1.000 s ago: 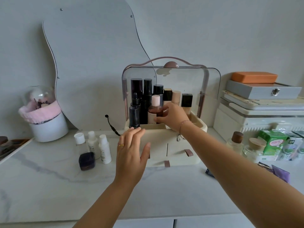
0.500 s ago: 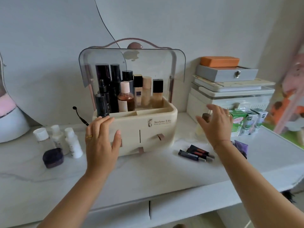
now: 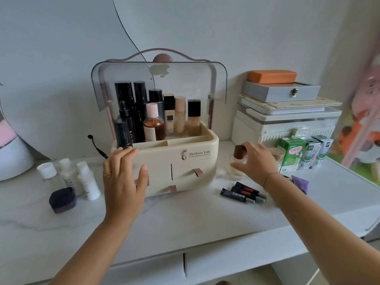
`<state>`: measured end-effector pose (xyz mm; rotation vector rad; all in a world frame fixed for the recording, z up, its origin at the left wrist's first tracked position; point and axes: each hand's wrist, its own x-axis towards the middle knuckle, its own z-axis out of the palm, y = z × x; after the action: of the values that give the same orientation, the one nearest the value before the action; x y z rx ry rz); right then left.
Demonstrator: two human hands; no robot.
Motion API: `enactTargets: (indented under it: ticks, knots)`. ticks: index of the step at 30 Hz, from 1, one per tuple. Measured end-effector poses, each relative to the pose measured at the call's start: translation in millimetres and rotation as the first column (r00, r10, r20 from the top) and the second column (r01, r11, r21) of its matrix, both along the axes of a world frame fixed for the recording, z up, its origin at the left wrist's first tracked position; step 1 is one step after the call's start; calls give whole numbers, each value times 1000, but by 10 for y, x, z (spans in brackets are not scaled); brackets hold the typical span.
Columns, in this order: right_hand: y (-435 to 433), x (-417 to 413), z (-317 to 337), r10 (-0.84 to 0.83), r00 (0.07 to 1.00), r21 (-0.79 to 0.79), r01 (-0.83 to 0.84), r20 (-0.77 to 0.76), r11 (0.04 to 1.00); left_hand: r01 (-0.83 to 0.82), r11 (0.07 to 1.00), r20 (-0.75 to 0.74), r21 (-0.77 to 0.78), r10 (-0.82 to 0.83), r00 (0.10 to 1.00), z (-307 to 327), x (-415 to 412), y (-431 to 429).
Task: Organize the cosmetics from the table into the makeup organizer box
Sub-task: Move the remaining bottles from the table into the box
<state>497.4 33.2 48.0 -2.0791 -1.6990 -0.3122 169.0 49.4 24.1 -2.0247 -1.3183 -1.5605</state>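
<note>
- Head view: organizer box (image 3: 185, 161) stands on table (image 3: 185, 219), clear lid raised, bottles upright in its rear compartment
- Left hand (image 3: 123, 182): fingers straight and spread, laid against the box's front left corner, holding nothing
- Right hand (image 3: 257, 163): thumb and fingers curled round glass bottle (image 3: 238, 159) with brown cap, just right of the box
- Lip tubes (image 3: 242, 192) lie on the table near the right wrist
- White bottles (image 3: 82, 179) and dark jar (image 3: 62, 199) stand left of the box

An orange case (image 3: 272, 76) tops a grey box (image 3: 281, 92) (metal clasp), green cartons (image 3: 291, 154) nearby.
</note>
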Motion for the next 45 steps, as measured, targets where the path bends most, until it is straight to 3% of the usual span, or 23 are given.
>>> enactTargets:
  ticks: [4, 8, 11, 14, 16, 18, 21, 27, 34, 43, 45]
  knots:
    - [-2, -167, -148, 95, 942, 72, -76, -323, 994, 6, 1000, -14, -2, -6, 1000, 17, -6, -10]
    - [-28, -275, -210, 53, 834, 99, 1, -549, 995, 10, 1000, -26, -16, -10, 1000, 46, -15, -42]
    - [-222, -389, -123, 71, 841, 254, 80, -536, 964, 11, 1000, -32, -24, -12, 999, 50, -26, -56]
    - [-470, -630, 103, 240, 824, 563, 113, -514, 818, 8, 1000, -27, -28, -8, 1000, 53, -13, -54]
    - [-564, -831, 322, 396, 824, 709, 10, -405, 705, -4, 1000, -10, -26, 4, 1000, 56, 8, -53]
    - [-540, -1036, 562, 563, 762, 747, -164, -319, 644, -9, 999, 3, -36, 9, 1000, 62, 18, -60]
    - [-242, -1270, 869, 662, 645, 671, -299, -382, 679, -3, 999, -24, -53, 2, 1000, 75, -4, -71]
    - [578, -1427, 948, 502, 546, 426, -270, -671, 864, 6, 994, -79, -105, -14, 997, 91, -68, -112]
    - [871, -1427, 800, 373, 678, 224, -301, -633, 927, -9, 993, -52, -118, 3, 999, 80, -35, -110]
    - [687, -1480, 864, 346, 723, 134, -335, -598, 933, -4, 994, -67, -110, -4, 998, 86, -63, -110]
    - [501, -1391, 825, 365, 727, 208, -300, -581, 931, -10, 996, -87, -93, 2, 996, 85, -75, -98]
